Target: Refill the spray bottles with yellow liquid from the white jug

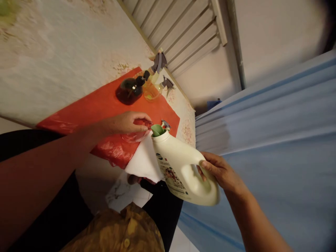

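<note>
A cream-coloured jug (178, 154) with a printed label is tilted, its mouth towards the left, and my right hand (217, 168) is wrapped round its handle. Inside the jug's neck shows a green pouring spout (157, 130). My left hand (128, 122) is closed round the neck of a clear bottle (132, 137), whose opening is close to the spout. Whether the two touch, or liquid flows, I cannot tell. A spray trigger head (166, 124) shows just behind the jug's mouth. White cloth or paper (145, 159) hangs below the bottle.
A red plastic sheet (97, 103) covers part of the floral-patterned table (78, 45). On it stand a dark pump bottle (130, 91) and two spray bottles with yellowish contents, one a round spray bottle (152, 92). A blue curtain (262, 140) hangs at the right. Slatted wood (178, 28) lies beyond the table edge.
</note>
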Demonstrator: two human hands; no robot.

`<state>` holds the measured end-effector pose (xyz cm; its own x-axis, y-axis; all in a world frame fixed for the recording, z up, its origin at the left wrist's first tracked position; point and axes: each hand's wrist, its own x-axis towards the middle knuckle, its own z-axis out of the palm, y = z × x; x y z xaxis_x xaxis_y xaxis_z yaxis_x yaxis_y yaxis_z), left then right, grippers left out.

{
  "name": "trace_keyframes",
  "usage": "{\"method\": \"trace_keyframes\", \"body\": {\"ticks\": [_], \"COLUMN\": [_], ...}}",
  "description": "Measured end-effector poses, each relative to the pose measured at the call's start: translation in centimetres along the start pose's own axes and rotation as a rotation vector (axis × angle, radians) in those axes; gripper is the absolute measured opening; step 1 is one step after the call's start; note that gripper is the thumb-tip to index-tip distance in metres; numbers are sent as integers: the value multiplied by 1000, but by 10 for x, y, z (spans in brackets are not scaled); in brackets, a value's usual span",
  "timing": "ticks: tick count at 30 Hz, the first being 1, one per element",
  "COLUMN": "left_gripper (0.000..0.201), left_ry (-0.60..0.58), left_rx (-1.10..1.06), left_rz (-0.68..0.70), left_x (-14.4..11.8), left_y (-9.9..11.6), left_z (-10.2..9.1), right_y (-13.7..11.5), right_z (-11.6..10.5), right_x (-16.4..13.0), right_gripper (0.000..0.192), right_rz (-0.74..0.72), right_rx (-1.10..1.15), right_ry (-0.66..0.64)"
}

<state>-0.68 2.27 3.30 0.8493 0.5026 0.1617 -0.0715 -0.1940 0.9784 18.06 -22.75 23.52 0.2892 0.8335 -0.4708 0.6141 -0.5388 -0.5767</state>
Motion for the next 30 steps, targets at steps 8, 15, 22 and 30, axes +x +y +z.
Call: {"method": "trace_keyframes", "body": {"ticks": [8, 15, 22, 30], "left_gripper": [42, 40, 42, 41], "left_ry": [17, 10, 7, 11], "left_rx": [-67, -42, 14, 30], "left_rz": [-10, 109, 118, 103], "left_x": [-2, 5, 4, 2], "left_y": [6, -9, -13, -9], "left_z": [5, 6, 5, 4], "right_y": [31, 50, 43, 41], "right_z": [22, 36, 34, 41], "right_x": [0, -1, -7, 2], "right_gripper": [31, 27, 16, 35], "right_rz": [43, 95, 43, 84], "right_rx": [214, 313, 368, 624], "right_ry": [56, 264, 425, 661]}}
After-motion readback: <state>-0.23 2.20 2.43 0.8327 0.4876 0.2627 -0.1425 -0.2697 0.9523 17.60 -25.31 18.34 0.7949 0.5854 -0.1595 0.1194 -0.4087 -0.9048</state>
